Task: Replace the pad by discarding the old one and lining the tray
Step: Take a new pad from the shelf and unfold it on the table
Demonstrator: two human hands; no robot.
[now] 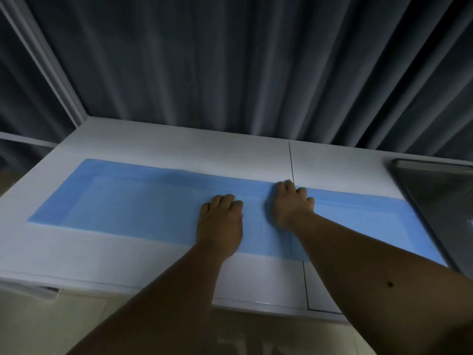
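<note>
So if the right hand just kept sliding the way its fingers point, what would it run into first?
Probably nothing solid soon: the right hand would slide off the blue pad's far edge onto bare white tabletop, then reach the grey curtain behind, depth unclear.

The pad (128,201) lies on the table (166,149), with the tray (440,201) at its right end.

You face a white table (158,149) in dim light; dark grey pleated curtains (230,60) hang at twelve o'clock, a white frame (51,70) at ten, beige floor (51,329) at six.

Head view, steeply down, seemingly close.
</note>
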